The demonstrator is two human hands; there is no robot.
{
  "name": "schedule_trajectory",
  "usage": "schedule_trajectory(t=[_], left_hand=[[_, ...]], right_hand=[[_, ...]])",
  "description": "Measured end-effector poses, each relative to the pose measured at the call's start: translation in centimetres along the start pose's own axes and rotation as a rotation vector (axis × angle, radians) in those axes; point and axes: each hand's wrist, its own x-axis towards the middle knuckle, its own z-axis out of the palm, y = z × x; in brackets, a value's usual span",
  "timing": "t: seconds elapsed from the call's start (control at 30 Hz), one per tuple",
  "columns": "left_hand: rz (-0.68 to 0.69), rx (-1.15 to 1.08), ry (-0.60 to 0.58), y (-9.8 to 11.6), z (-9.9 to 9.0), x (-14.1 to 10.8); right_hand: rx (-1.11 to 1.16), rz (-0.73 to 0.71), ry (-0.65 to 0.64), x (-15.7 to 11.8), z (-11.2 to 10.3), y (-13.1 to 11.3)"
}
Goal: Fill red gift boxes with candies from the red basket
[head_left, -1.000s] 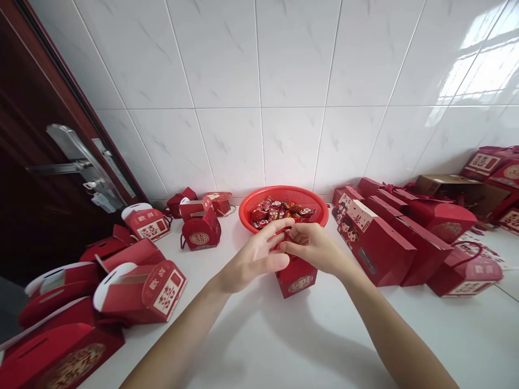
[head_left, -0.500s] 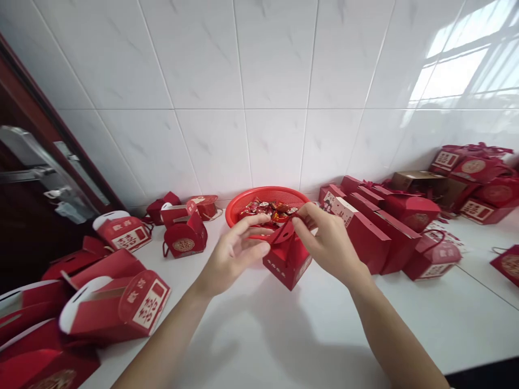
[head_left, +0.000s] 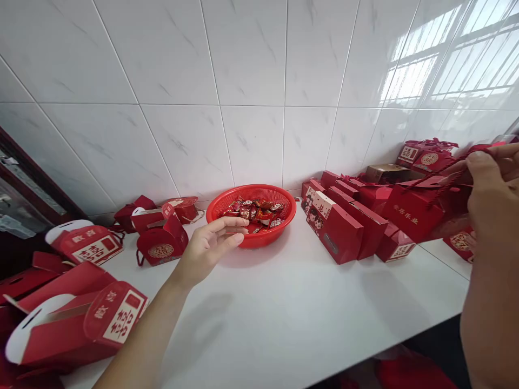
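Note:
At the right edge my right hand (head_left: 492, 167) is closed on the cord handle of a red gift box (head_left: 413, 213) with pale lettering. The box hangs tilted in the air in front of other boxes on the right. My left hand (head_left: 213, 246) has its fingers apart and holds nothing. It hovers by the front left rim of a red plastic basket (head_left: 290, 208), which holds several wrapped candies (head_left: 251, 210).
Open red boxes (head_left: 81, 324) crowd the left side, with a small red box (head_left: 162, 246) behind them. Tall red boxes (head_left: 340, 235) stand right of the basket. More boxes (head_left: 430, 156) are stacked at the far right, near a tiled wall (head_left: 251, 135).
My right hand has carried the red box from in front of the basket far to the right and up. My left hand has come away from the box. The view has turned right.

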Motion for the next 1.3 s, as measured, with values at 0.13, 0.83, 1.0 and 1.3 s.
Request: schedule_trajectory(t=[0.13,0.83,1.0,1.3], left_hand=[[-0.025,0.036,-0.027,-0.1,0.2,0.1],[0.047,0.175,-0.179,-0.7,0.1,-0.2],[0.084,0.181,-0.201,-0.5,0.2,-0.4],[0.065,0.188,-0.292,-0.9,0.6,-0.2]], right_hand=[[-0.063,0.060,-0.065,1.5,0.5,4.1],[-0.135,0.497,-0.329,-0.8,4.4,10.5],[-0.356,0.287,-0.363,-0.8,4.1,10.2],[-0.368,-0.114,-0.138,-3.3,4.4,8.7]])
